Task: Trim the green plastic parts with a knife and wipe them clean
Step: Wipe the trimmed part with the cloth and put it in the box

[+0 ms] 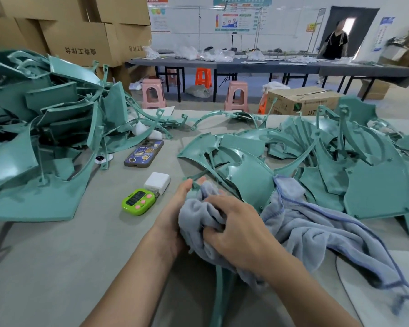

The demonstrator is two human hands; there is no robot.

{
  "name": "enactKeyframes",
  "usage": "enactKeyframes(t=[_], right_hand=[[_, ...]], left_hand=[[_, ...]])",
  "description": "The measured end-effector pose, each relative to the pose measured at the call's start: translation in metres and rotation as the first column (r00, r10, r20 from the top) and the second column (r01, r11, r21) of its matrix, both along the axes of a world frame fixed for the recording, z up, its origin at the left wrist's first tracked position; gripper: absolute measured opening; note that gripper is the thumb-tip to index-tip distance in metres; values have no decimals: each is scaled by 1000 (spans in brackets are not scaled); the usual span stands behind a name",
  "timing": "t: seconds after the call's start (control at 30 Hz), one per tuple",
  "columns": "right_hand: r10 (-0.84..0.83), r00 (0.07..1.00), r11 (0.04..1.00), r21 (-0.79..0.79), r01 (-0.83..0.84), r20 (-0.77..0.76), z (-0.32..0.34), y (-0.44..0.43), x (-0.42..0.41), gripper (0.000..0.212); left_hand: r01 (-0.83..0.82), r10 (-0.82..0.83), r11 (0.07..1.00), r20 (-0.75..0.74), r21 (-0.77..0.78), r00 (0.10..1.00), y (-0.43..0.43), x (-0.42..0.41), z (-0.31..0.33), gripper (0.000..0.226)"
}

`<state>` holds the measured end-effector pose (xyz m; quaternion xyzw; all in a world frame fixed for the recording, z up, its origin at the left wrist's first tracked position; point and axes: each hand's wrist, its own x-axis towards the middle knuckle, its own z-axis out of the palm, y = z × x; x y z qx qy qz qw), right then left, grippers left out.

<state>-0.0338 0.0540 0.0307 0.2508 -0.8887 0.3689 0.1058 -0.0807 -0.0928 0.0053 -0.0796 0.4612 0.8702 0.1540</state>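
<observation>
The thin curved green plastic strip (220, 293) was straight in front of the person, over the near part of the grey table (80, 256). Its middle was wrapped in the grey-blue fleece cloth (305, 223) and its lower end hung free below the hands. The left hand (175, 208) held the strip from beneath, a small tab of it showing between thumb and fingers; the other fingers were hidden by the cloth. The right hand (239, 223) had its fingers curled into the cloth and pressed it around the strip. I judge that the main risk was bending: the strip looked thin and long, so a hard pull could twist or snap it, and a rough edge could catch the fleece. The tail of the cloth lay over the loose heap of green plastic panels (376, 185) on the right, so a wide stroke could drag some. The bright green digital timer (138, 201) and the white charger block (156, 182) stood near the left wrist and could be pushed. No knife was visible.
</observation>
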Motion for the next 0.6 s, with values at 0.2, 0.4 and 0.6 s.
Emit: enactKeyframes(t=[0.2, 0.4, 0.6], right_hand=[[-198, 970, 980, 1, 200, 143, 6, 21, 0, 20], [-509, 852, 766, -388, 513, 123, 6, 34, -8, 24], [-541, 695, 334, -638, 694, 473, 8, 75, -23, 28]], left_hand=[[21, -27, 998, 106, 56, 994, -6, 4, 4, 53], [-115, 104, 986, 93, 120, 990, -2, 3, 6, 36], [-151, 142, 963, 59, 222, 988, -15, -3, 10, 40]])
